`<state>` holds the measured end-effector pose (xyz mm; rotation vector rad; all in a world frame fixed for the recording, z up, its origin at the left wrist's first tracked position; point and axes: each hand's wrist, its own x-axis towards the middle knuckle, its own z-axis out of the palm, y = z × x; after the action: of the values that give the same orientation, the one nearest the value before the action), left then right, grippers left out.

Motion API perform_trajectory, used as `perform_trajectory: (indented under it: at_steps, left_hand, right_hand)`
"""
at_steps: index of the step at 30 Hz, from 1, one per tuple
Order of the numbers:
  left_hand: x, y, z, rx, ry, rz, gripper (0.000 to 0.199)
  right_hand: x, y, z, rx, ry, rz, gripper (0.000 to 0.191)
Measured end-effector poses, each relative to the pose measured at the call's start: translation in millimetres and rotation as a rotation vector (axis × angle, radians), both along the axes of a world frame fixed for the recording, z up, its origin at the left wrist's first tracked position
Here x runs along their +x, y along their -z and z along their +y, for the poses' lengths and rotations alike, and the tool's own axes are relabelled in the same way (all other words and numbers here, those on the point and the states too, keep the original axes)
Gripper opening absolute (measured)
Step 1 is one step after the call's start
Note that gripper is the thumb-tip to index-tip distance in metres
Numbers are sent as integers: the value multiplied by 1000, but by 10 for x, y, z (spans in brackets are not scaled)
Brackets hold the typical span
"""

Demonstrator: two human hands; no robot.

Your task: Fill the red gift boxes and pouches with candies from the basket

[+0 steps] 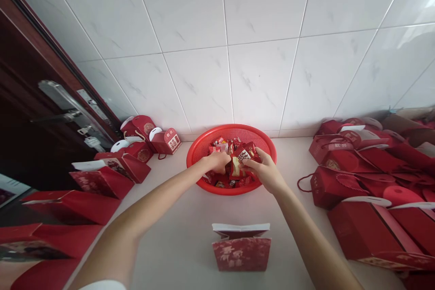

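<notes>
Both hands reach into a red plastic basket [234, 191] on the white desk [176, 226], set near the tiled wall [265, 77] and squarely ahead of the person, so either arm gets to it without crossing the other. Its raised rim pens in the loose wrapped packets [222, 185]. The right hand [272, 176] has its grip closed on a larger red packet [244, 155], thumb on the near side and fingers beyond, which seems to keep it tipped up over the pile. The left hand [219, 162] is down among the packets with fingers curled — whether its grip is clamped on one, I cannot tell. A red paper box [242, 256] stands upright and open-topped between the forearms, probably for easy access. More red boxes line the left side [118, 167] and crowd the right [340, 186] — an arrangement that leaves the arms room.
</notes>
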<state>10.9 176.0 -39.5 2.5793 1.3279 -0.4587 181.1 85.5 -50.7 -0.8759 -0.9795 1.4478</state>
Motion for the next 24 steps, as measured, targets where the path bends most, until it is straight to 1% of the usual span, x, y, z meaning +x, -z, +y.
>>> perform_trajectory:
  at_steps: [2, 4, 9, 11, 13, 15, 17, 24]
  left_hand:
    - [-102, -53, -2, -20, -9, -59, 13]
    - [-215, -103, -17, -24, -17, -131, 12]
    - [-461, -194, -149, 14, -57, -323, 32]
    - [-527, -213, -227, 37, -74, -437, 34]
    - [-560, -219, -300, 46, -74, -592, 32]
    - [-555, -215, -359, 39, -70, -724, 30]
    - [-510, -207, -402, 32, -69, -778, 30]
    - [-289, -197, -471, 19, -79, -779, 34]
  right_hand:
    - [0, 2, -1, 3, 3, -8, 29]
    - [-1, -3, -2, 3, 7, -13, 29]
    - [-5, -13, -3, -9, 22, -12, 30]
    - [-7, -5, -2, -12, 34, -19, 30]
    - [-10, 5, -2, -8, 43, -22, 30]
    - [-12, 11, -4, -2, 43, -26, 30]
    - [-12, 8, -8, 0, 36, -27, 32]
    - [-12, -8, -17, 8, 12, 9, 34]
